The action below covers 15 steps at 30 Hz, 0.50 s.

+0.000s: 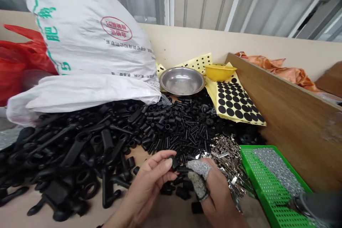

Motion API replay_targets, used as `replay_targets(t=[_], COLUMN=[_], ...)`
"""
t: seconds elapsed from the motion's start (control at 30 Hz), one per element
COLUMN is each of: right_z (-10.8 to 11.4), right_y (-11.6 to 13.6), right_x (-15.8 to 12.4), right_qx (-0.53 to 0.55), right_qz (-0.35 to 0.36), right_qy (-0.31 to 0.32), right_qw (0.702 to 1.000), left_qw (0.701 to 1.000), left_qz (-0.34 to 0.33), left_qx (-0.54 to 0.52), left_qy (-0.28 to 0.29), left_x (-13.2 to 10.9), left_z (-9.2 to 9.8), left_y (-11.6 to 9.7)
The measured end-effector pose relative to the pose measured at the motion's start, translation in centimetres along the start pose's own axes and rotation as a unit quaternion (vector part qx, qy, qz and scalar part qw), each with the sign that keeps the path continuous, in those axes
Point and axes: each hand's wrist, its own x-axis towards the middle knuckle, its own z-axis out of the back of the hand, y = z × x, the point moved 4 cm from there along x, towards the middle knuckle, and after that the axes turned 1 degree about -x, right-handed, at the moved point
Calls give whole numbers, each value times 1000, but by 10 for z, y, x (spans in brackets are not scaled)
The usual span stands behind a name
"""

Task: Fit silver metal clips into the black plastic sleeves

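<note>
Head view: the black piece (174,162) is in the left hand (153,178), low and near the middle, above the heap of small parts. It looks light and stiff, plastic or hard rubber, and seems unlikely to break under finger pressure. Its surface appears smooth, so it might slip or turn if pinched off-centre; the sides look like the best place to hold it, leaving the end toward the other hand free.

The left thumb and fingers pinch it, the hand reaching up from the bottom edge with the thumb on the near side. The right hand (216,185) comes in from the lower right, thumb and a finger pointing left in cloth covers (199,168), which probably add some friction. Between those covered tips runs a thin dark stick (183,169), seemingly pinched, its end close to the piece; whether the two touch cannot be told. The stick looks light too, best held along its shaft. Ridged rods (193,131) lie beyond the hands, metal clips (227,155) just beyond the right one.
</note>
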Motion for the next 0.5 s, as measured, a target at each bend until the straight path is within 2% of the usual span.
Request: replay_targets(t=[0.13,0.3,0.5], right_z=[-2,-5,-11], right_y=[-3,-4,-10], right_x=[-4,-11,-11], right_qx=[-8,-81,-40], right_qz=[-10,41,-19], right_qy=[5,-12,61], right_qw=[1000,996,997], left_qw=[999,998,995], left_qz=[19,31,-17], left_qx=[-34,-5,70], left_qy=[25,57,64], left_x=[1,-3,-5], left_z=[-10,-12,-11], left_y=[14,21,19])
